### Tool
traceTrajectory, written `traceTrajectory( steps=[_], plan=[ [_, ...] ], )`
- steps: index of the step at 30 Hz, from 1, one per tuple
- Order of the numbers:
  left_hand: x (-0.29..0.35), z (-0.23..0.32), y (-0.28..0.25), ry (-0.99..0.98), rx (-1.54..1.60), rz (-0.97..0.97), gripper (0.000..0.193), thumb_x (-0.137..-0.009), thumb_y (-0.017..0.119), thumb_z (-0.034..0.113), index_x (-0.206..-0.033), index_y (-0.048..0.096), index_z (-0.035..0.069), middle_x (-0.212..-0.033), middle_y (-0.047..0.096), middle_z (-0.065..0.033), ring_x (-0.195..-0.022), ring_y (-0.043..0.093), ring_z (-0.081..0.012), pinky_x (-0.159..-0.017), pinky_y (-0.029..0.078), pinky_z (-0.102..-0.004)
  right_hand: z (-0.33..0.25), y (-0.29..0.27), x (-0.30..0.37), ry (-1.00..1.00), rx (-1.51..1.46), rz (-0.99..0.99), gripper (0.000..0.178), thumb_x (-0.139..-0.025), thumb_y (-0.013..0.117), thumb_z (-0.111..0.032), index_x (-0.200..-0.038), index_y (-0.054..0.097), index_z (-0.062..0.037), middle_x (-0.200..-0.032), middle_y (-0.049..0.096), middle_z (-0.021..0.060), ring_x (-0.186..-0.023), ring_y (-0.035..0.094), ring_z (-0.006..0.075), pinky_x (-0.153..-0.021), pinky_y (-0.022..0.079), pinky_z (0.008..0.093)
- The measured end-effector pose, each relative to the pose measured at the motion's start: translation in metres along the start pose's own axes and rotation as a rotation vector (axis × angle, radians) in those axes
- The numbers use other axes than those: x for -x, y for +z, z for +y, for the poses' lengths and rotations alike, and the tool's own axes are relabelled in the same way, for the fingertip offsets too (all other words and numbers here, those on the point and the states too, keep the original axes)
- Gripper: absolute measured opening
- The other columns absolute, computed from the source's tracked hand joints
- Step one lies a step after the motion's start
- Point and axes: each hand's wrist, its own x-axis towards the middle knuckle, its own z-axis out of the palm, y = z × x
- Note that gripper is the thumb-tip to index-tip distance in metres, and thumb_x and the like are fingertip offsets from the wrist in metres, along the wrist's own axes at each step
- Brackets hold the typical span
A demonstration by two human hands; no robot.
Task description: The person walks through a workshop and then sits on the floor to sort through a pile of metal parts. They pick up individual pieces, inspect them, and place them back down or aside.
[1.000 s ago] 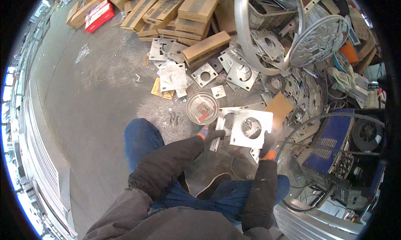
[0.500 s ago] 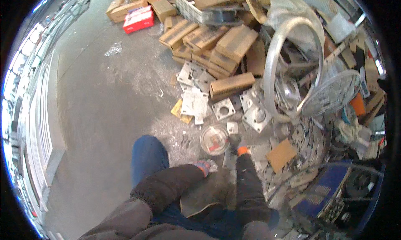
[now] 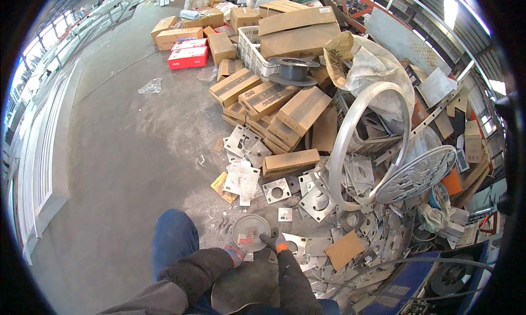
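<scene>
A round, flat, greyish disc-shaped thing (image 3: 251,228) with a pale label and a red patch lies between my hands, in front of my bent knee. I cannot make out its exact kind. My right hand (image 3: 272,242), in a dark glove with an orange cuff, grips its right rim. At the lower left rim my left hand (image 3: 235,254), in a grey and reddish glove, is closed on the edge, its fingertips partly hidden. A small pale square plate (image 3: 285,214) lies just beyond my right hand.
Flat metal plates with holes (image 3: 276,190) and long brown cartons (image 3: 290,162) lie ahead. A large metal ring (image 3: 341,150) leans at the right above loose metal scraps. A cardboard piece (image 3: 345,251) lies on them. Long pale profiles (image 3: 53,167) are stacked at the left.
My view has tilted up, so the pile sits lower in the picture. My left hand has come up to the disc's rim; earlier it was apart from it. The right hand stays at the disc.
</scene>
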Motion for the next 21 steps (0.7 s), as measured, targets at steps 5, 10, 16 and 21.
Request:
traceTrajectory(
  steps=[5, 10, 16, 21],
  plan=[
    [-0.023, -0.013, 0.036, -0.036, -0.051, -0.027, 0.045, -0.089, 0.046, 0.036, -0.128, 0.049, 0.013, -0.111, 0.066, -0.0129, -0.111, 0.06, -0.0291, -0.091, 0.044, -0.0453, 0.008, 0.005, -0.008, 0.075, -0.164, -0.018, 0.054, -0.068, 0.083, -0.031, -0.104, 0.06, 0.0029, -0.088, 0.067, 0.0125, -0.073, 0.063, 0.017, -0.061, 0.051, 0.0331],
    [-0.041, -0.02, 0.087, 0.001, -0.038, 0.08, 0.049, -0.088, 0.046, 0.035, -0.129, 0.046, 0.008, -0.106, 0.067, -0.0122, -0.102, 0.062, -0.0293, -0.085, 0.045, -0.0456, 0.002, -0.022, 0.003, 0.047, -0.406, 0.177, 0.049, -0.074, 0.081, -0.021, -0.103, 0.043, -0.008, -0.09, 0.051, 0.007, -0.074, 0.058, 0.0187, -0.05, 0.055, 0.0351],
    [-0.021, -0.006, 0.09, 0.011, -0.002, 0.002, 0.042, -0.089, 0.045, 0.03, -0.123, 0.048, 0.006, -0.105, 0.067, -0.0157, -0.101, 0.063, -0.0314, -0.086, 0.046, -0.046, -0.118, -0.074, 0.021, -0.167, -0.809, 0.307, 0.045, -0.084, 0.069, -0.024, -0.117, 0.042, -0.0062, -0.105, 0.055, 0.0104, -0.082, 0.062, 0.0221, -0.057, 0.058, 0.0365],
    [0.001, 0.003, 0.062, 0.013, -0.019, -0.003, 0.036, -0.09, 0.044, 0.026, -0.118, 0.05, 0.004, -0.105, 0.067, -0.0187, -0.1, 0.064, -0.0332, -0.087, 0.048, -0.0463, -0.265, -0.11, -0.042, -0.478, -1.142, 0.268, 0.046, -0.087, 0.068, -0.029, -0.121, 0.049, -0.0033, -0.11, 0.058, 0.0112, -0.087, 0.063, 0.0235, -0.062, 0.058, 0.0338]
  ],
)
